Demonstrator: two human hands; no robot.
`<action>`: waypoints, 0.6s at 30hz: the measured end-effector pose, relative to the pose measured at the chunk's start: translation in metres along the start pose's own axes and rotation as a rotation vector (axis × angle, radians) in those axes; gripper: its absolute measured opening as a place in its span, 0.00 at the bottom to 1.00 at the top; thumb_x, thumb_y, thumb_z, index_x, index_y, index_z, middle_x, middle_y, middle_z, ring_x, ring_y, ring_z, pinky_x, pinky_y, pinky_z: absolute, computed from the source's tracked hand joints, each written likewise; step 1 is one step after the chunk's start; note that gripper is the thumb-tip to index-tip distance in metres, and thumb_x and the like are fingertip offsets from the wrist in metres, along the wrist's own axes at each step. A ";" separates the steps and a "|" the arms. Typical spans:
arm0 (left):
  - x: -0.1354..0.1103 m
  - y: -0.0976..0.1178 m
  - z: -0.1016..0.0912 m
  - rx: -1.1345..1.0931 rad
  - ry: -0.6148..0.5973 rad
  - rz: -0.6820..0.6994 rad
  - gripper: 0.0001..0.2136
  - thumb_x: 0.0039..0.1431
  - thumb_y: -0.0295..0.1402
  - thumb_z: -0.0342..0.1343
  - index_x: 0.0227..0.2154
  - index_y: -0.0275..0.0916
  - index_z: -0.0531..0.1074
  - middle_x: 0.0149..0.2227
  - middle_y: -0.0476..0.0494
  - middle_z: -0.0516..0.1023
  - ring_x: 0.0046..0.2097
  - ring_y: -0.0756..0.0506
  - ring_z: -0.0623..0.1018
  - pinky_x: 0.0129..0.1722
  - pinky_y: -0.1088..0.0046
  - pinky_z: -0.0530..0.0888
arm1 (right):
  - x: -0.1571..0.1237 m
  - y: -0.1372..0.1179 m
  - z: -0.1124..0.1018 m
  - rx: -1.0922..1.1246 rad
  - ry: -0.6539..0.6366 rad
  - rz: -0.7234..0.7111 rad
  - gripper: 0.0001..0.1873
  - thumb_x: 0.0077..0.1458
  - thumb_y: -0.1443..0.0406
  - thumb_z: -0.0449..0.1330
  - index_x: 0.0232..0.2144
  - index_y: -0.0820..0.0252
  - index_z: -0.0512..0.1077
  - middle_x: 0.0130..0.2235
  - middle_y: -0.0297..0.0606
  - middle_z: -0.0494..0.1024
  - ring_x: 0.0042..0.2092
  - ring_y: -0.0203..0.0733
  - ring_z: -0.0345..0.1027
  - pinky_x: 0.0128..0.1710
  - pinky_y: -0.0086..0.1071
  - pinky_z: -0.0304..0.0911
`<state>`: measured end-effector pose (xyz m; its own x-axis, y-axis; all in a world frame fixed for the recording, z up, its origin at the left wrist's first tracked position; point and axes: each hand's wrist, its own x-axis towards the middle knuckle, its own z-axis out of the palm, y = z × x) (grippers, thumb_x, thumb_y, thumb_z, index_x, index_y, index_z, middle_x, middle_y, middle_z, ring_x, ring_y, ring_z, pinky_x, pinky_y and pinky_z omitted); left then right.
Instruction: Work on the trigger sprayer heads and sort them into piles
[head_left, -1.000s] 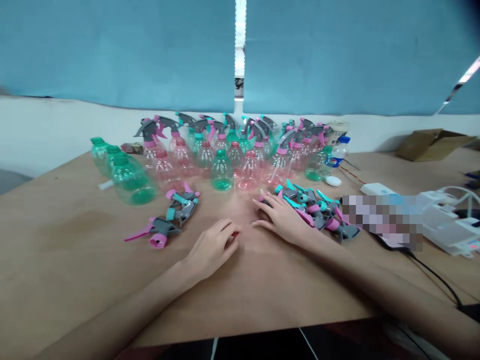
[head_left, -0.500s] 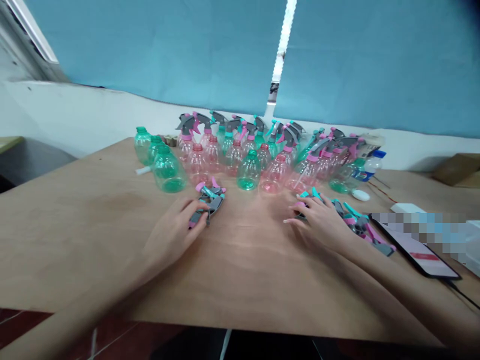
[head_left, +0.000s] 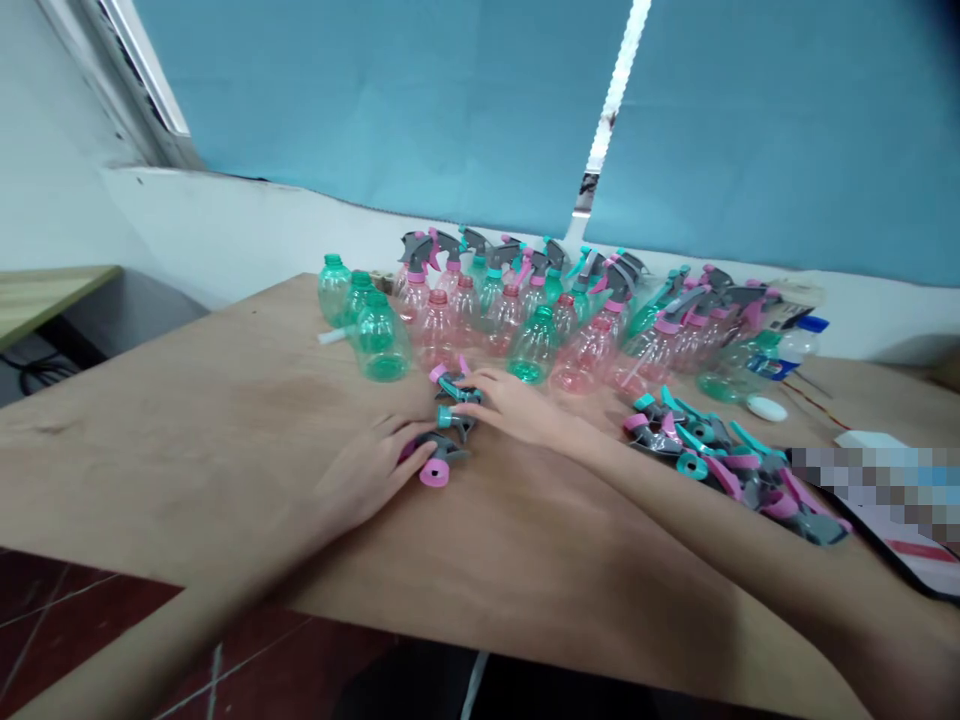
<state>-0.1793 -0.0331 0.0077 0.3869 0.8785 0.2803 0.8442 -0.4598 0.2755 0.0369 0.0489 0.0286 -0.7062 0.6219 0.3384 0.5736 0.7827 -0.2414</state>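
My left hand (head_left: 367, 475) lies on the wooden table (head_left: 225, 420) with its fingers closed around a grey spray head with a pink cap (head_left: 439, 466). My right hand (head_left: 514, 408) reaches across to the left, fingers stretched out, fingertips touching two grey spray heads with teal caps (head_left: 453, 400) just beyond the pink-capped one. Behind both hands stands a crowd of pink and green plastic bottles (head_left: 525, 330), the rear ones fitted with trigger heads. Three green bottles without heads (head_left: 367, 315) stand at the left of the group.
A pile of loose spray heads (head_left: 731, 465) lies to the right of my right arm. A phone (head_left: 911, 540) lies at the far right edge, with a small white disc (head_left: 768, 408) and a water bottle (head_left: 787, 350) behind it. Blue curtains hang at the back.
My right hand has left the pile on the right and crossed to the spray heads at the left. My left hand has pulled one pink-capped head nearer. The view has turned left.
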 end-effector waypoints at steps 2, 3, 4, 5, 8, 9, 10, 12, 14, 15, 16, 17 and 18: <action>-0.010 0.007 -0.001 0.018 0.004 0.027 0.14 0.67 0.37 0.43 0.50 0.41 0.68 0.51 0.43 0.72 0.53 0.42 0.70 0.55 0.59 0.65 | 0.016 0.001 0.010 0.017 0.016 -0.020 0.25 0.61 0.50 0.50 0.54 0.58 0.66 0.56 0.44 0.69 0.59 0.47 0.61 0.57 0.42 0.59; -0.015 0.009 -0.002 0.026 -0.001 0.037 0.14 0.67 0.36 0.43 0.50 0.40 0.67 0.51 0.43 0.71 0.53 0.42 0.69 0.55 0.60 0.65 | 0.022 0.001 0.016 0.023 0.017 -0.029 0.27 0.60 0.49 0.50 0.54 0.58 0.65 0.57 0.44 0.68 0.60 0.48 0.59 0.58 0.43 0.58; -0.019 0.012 -0.004 0.034 0.003 0.042 0.14 0.67 0.35 0.43 0.51 0.40 0.67 0.52 0.43 0.71 0.53 0.43 0.69 0.55 0.61 0.66 | 0.026 0.002 0.023 0.027 0.017 -0.034 0.29 0.59 0.48 0.50 0.55 0.59 0.64 0.58 0.46 0.66 0.61 0.50 0.57 0.58 0.45 0.57; -0.023 0.014 -0.006 0.039 0.001 0.052 0.14 0.67 0.35 0.43 0.51 0.41 0.66 0.52 0.43 0.71 0.54 0.43 0.69 0.54 0.61 0.66 | 0.028 0.002 0.028 0.031 0.015 -0.034 0.31 0.58 0.47 0.50 0.56 0.60 0.64 0.59 0.47 0.65 0.62 0.52 0.56 0.58 0.47 0.57; -0.032 0.021 -0.013 0.030 -0.026 0.076 0.13 0.67 0.34 0.43 0.50 0.42 0.66 0.50 0.43 0.71 0.52 0.43 0.70 0.52 0.62 0.67 | 0.028 0.003 0.039 0.036 0.007 -0.034 0.33 0.58 0.45 0.48 0.54 0.62 0.66 0.58 0.50 0.66 0.62 0.55 0.55 0.57 0.50 0.57; -0.033 0.023 -0.016 0.020 -0.045 0.072 0.13 0.67 0.34 0.44 0.50 0.42 0.66 0.48 0.43 0.72 0.51 0.43 0.70 0.51 0.62 0.68 | 0.026 0.004 0.039 0.036 0.003 -0.040 0.32 0.58 0.45 0.48 0.53 0.62 0.68 0.58 0.50 0.66 0.61 0.54 0.55 0.58 0.49 0.56; -0.034 0.025 -0.019 0.006 -0.063 0.067 0.12 0.66 0.34 0.45 0.50 0.42 0.67 0.48 0.44 0.72 0.50 0.43 0.71 0.50 0.62 0.69 | 0.022 0.004 0.038 0.036 -0.001 -0.049 0.31 0.58 0.45 0.48 0.51 0.61 0.69 0.57 0.49 0.67 0.61 0.53 0.56 0.59 0.48 0.55; -0.034 0.026 -0.023 -0.021 -0.067 0.066 0.12 0.66 0.34 0.46 0.49 0.42 0.67 0.47 0.44 0.72 0.48 0.43 0.71 0.49 0.62 0.69 | 0.012 0.006 0.032 0.034 -0.008 -0.066 0.30 0.58 0.46 0.49 0.49 0.61 0.71 0.56 0.48 0.68 0.60 0.50 0.57 0.61 0.46 0.53; -0.031 0.026 -0.025 -0.037 -0.022 0.072 0.11 0.66 0.35 0.46 0.47 0.42 0.68 0.47 0.43 0.72 0.49 0.43 0.70 0.49 0.61 0.68 | 0.000 0.008 0.026 0.030 -0.012 -0.076 0.29 0.58 0.47 0.50 0.49 0.63 0.71 0.55 0.48 0.68 0.59 0.49 0.59 0.61 0.44 0.52; -0.029 0.026 -0.026 -0.038 0.009 0.076 0.11 0.66 0.35 0.46 0.47 0.41 0.68 0.47 0.43 0.71 0.49 0.42 0.70 0.50 0.60 0.68 | -0.007 0.009 0.023 0.029 -0.013 -0.076 0.29 0.59 0.47 0.50 0.49 0.63 0.71 0.55 0.48 0.68 0.59 0.49 0.60 0.61 0.44 0.53; -0.027 0.026 -0.026 -0.036 0.042 0.081 0.11 0.65 0.36 0.46 0.46 0.41 0.68 0.47 0.43 0.71 0.49 0.42 0.70 0.50 0.60 0.68 | -0.013 0.010 0.020 0.031 -0.014 -0.073 0.28 0.59 0.48 0.51 0.49 0.63 0.71 0.55 0.48 0.68 0.59 0.49 0.60 0.61 0.45 0.54; -0.024 0.027 -0.027 -0.031 0.074 0.092 0.11 0.65 0.37 0.47 0.46 0.41 0.68 0.47 0.43 0.71 0.49 0.42 0.70 0.50 0.60 0.68 | -0.018 0.011 0.018 0.032 -0.015 -0.067 0.27 0.59 0.48 0.51 0.49 0.62 0.71 0.55 0.47 0.68 0.59 0.49 0.59 0.60 0.45 0.55; -0.020 0.028 -0.028 -0.026 0.105 0.110 0.11 0.64 0.38 0.48 0.46 0.41 0.68 0.47 0.43 0.71 0.49 0.42 0.70 0.50 0.60 0.68 | -0.023 0.012 0.016 0.037 -0.017 -0.061 0.25 0.59 0.49 0.51 0.49 0.60 0.71 0.56 0.46 0.68 0.60 0.49 0.59 0.60 0.46 0.56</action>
<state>-0.1739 -0.0671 0.0352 0.4344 0.8046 0.4048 0.7886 -0.5569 0.2607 0.0530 0.0443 0.0033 -0.7467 0.5730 0.3377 0.5136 0.8194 -0.2545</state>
